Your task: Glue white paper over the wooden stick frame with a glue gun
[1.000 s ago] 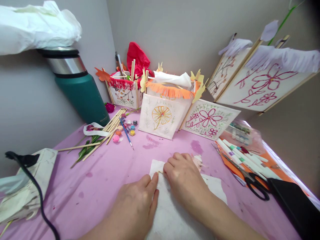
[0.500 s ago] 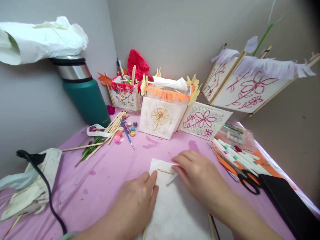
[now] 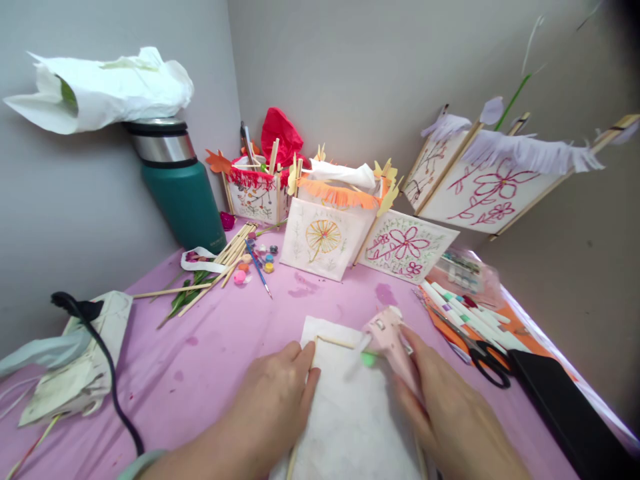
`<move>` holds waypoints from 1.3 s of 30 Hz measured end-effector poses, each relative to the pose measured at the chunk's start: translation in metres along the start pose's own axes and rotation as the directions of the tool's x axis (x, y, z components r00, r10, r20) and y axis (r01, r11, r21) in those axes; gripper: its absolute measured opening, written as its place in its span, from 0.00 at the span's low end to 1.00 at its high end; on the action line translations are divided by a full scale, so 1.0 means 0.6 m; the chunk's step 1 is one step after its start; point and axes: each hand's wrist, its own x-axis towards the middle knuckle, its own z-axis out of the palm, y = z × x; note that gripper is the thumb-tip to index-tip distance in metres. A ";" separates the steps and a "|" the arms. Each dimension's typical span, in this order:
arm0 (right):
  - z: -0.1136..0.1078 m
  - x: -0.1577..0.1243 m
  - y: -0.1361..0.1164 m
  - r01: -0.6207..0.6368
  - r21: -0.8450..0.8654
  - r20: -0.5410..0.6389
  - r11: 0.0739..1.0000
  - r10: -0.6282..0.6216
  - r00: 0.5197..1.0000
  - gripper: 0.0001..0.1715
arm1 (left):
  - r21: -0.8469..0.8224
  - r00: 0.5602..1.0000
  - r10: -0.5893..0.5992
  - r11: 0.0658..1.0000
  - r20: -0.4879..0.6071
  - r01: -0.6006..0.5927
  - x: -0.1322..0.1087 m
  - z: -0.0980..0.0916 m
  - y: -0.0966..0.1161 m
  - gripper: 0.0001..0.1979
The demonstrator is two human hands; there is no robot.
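Found right fingers [image 3: 419, 350] gripping glue gun [image 3: 391, 343], left fingers [image 3: 303, 360], grip unclear, on stick [image 3: 337, 343] at sheet's [image 3: 360, 413] ten-o'clock corner; noted gap to twelve-o'clock panel [image 3: 317, 240].

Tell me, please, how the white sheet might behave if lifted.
The white sheet looks thin and soft, so it would probably sag. The slim sticks near its edges might stiffen those sides, though I cannot tell whether they are attached.
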 end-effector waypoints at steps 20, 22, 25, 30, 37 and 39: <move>-0.043 0.079 -0.085 -0.550 0.540 0.735 0.637 -0.038 0.677 0.23 | 0.091 0.991 -0.001 0.996 0.132 -0.011 0.012 0.000 0.005 0.21; -0.041 0.081 -0.087 -0.545 0.547 0.734 0.635 -0.050 0.677 0.23 | 0.085 0.991 0.002 0.996 0.131 -0.013 0.012 0.000 0.006 0.21; -0.046 0.089 -0.092 -0.530 0.532 0.750 0.661 -0.077 0.657 0.25 | 0.089 0.992 0.010 0.996 0.122 -0.021 0.012 0.001 0.006 0.21; -0.060 0.100 -0.097 -0.523 0.477 0.773 0.707 -0.055 0.632 0.26 | 0.114 0.994 0.021 0.993 0.111 -0.034 0.011 0.003 0.003 0.22; -0.055 0.096 -0.096 -0.516 0.498 0.764 0.697 -0.070 0.642 0.27 | 0.097 0.993 0.016 0.995 0.115 -0.028 0.011 0.003 0.004 0.21; -0.053 0.097 -0.097 -0.507 0.497 0.767 0.704 -0.083 0.637 0.26 | 0.086 0.994 0.008 0.996 0.111 -0.018 0.011 0.004 0.004 0.21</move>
